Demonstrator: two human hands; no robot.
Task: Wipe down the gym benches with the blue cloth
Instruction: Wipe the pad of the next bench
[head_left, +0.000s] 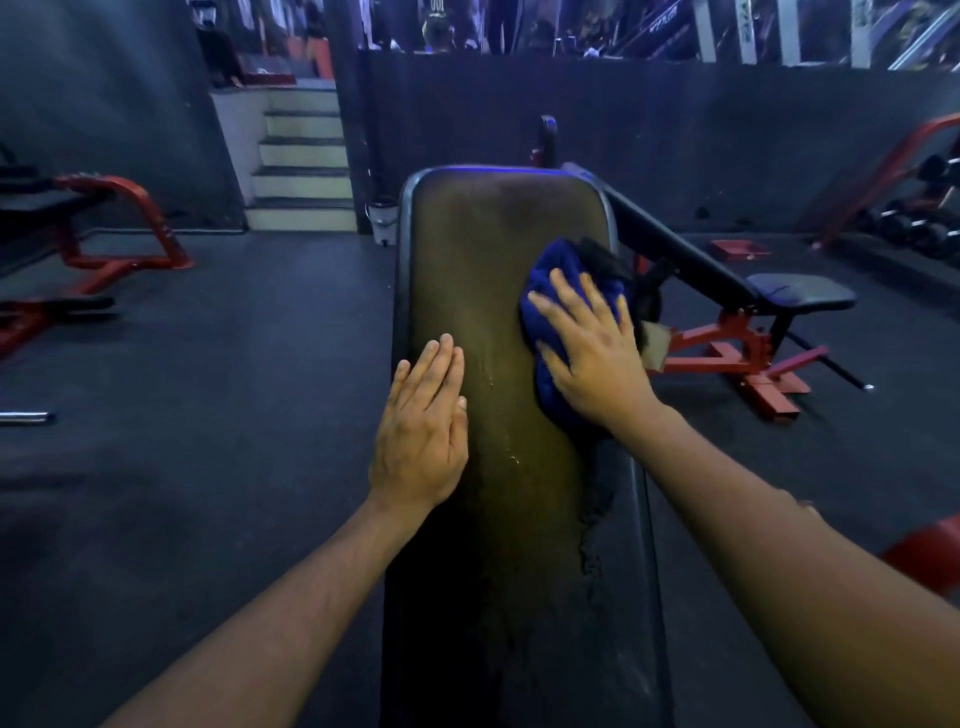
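Dark rubber flooring (234, 364) lies open on both sides of a long padded bench (493, 364) running away from the viewer. Near its left edge, the left hand (423, 431) rests flat, fingers straight and together, holding nothing. Farther along, at the right edge, the right hand (592, 348) presses a bunched blue cloth (550, 280) down with spread fingers. Beyond stand a red-framed bench (753, 322) and stairs (301, 166).
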